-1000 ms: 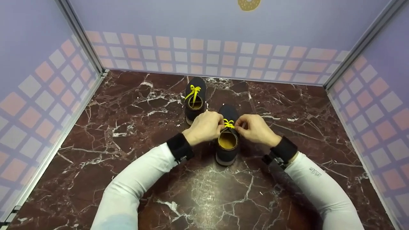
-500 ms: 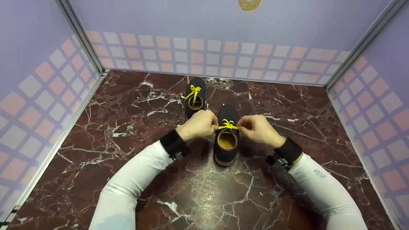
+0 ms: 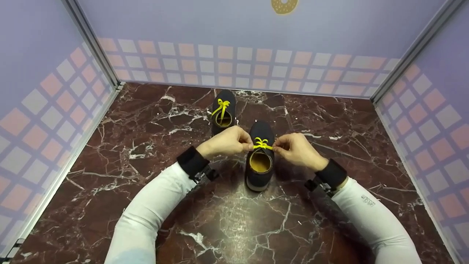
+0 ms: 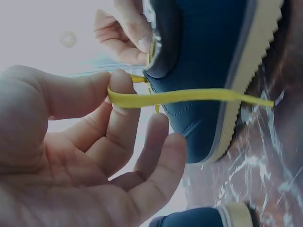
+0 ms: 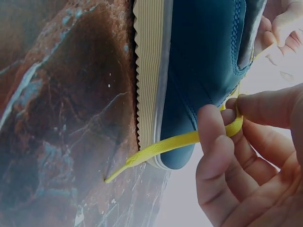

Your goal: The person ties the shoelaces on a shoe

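A dark shoe with a yellow insole stands upright on the floor between the hands, toe pointing away. Its yellow shoelace is drawn out to both sides across the opening's front. My left hand pinches one end between thumb and forefinger; in the left wrist view the lace loops over the forefinger, and its tip hangs past the sole. On the other side, my right hand pinches the opposite end, whose loose tail dangles beside the ridged pale sole.
A matching shoe, its yellow lace tied in a bow, stands farther back to the left, partly behind the left hand. Lilac panels with pink and white squares enclose the marbled dark red floor at the back and sides.
Both hands have moved apart from the lacing, the left one leftward and the right slightly rightward, drawing the lace ends out sideways. The shoes have barely moved.
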A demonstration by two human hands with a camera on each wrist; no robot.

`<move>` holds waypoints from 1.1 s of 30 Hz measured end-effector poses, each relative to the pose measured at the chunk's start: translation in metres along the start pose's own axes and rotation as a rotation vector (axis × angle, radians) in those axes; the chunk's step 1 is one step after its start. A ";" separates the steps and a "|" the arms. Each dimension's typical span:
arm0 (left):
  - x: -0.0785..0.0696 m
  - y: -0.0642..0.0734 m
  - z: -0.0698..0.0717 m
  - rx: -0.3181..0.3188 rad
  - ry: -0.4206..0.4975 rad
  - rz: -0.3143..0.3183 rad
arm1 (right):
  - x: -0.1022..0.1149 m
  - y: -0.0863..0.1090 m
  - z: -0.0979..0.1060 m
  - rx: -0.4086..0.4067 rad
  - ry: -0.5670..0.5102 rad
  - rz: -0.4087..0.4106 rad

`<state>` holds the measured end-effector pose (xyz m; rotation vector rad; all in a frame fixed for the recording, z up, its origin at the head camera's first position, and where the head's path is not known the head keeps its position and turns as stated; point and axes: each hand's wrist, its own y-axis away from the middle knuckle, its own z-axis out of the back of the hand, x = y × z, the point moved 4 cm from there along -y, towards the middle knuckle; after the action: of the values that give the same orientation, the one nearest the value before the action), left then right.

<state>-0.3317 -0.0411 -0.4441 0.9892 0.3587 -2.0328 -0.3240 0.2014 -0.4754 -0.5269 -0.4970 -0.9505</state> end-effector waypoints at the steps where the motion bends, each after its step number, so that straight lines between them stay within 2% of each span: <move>1: 0.001 0.000 0.000 0.009 0.039 -0.001 | 0.000 0.000 0.000 0.006 -0.005 -0.003; 8: 0.011 -0.004 -0.008 0.075 0.367 0.013 | 0.002 0.003 -0.001 0.049 -0.067 -0.017; 12: 0.016 -0.008 -0.012 0.061 0.474 0.033 | 0.000 0.004 -0.001 0.053 -0.065 -0.011; 15: 0.018 -0.011 -0.016 0.017 0.525 0.046 | -0.002 0.004 -0.002 0.056 -0.070 -0.012; 24: 0.022 -0.018 -0.028 -0.164 0.589 0.045 | -0.001 0.004 -0.002 0.062 -0.090 -0.017; 33: 0.021 -0.019 -0.034 -0.362 0.613 0.020 | 0.001 0.007 0.002 -0.026 -0.042 0.008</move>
<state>-0.3358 -0.0225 -0.4839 1.3508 0.9949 -1.5282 -0.3183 0.2052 -0.4747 -0.5723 -0.5203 -0.9406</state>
